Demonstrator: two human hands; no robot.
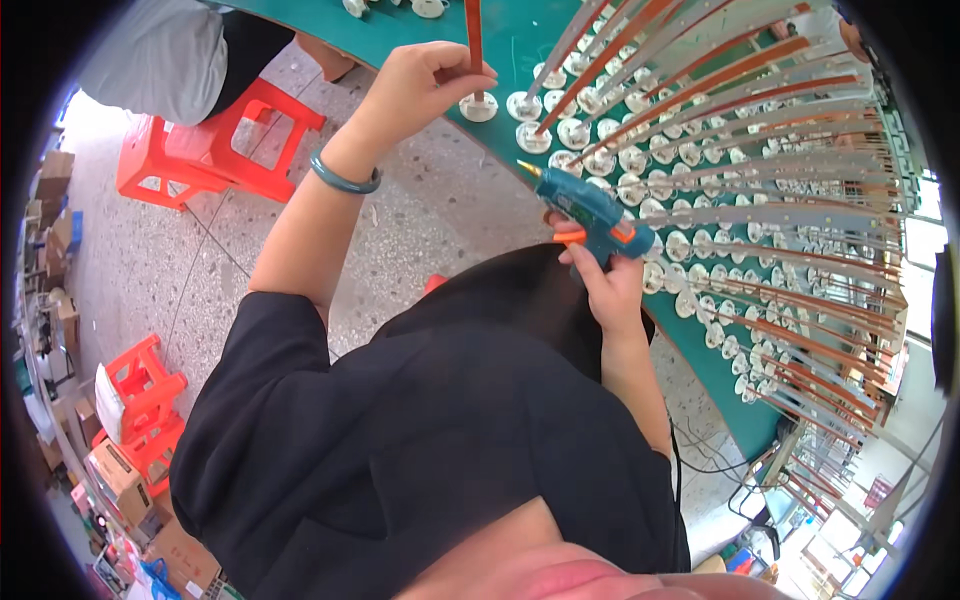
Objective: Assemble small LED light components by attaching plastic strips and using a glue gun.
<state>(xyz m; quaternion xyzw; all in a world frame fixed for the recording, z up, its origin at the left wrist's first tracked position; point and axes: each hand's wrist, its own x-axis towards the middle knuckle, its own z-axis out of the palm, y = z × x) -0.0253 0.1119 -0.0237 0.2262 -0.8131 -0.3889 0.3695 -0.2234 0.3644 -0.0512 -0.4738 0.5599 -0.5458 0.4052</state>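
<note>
Teal glue gun gripped in right hand; left hand pinches orange strip upright on white base.

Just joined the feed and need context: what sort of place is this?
Likely a small assembly workshop. A green table holds rows of white bases with upright strips, the right hand holds a glue gun, and cartons line the floor.

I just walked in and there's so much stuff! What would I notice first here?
Probably the big fan of long orange and silver strips standing in small white round bases all over the green table at the upper right. Next, the teal glue gun in the right hand, nozzle pointing at the bases, while the left hand pinches one upright orange strip. Bright red plastic stools stand on the floor at the left.
</note>
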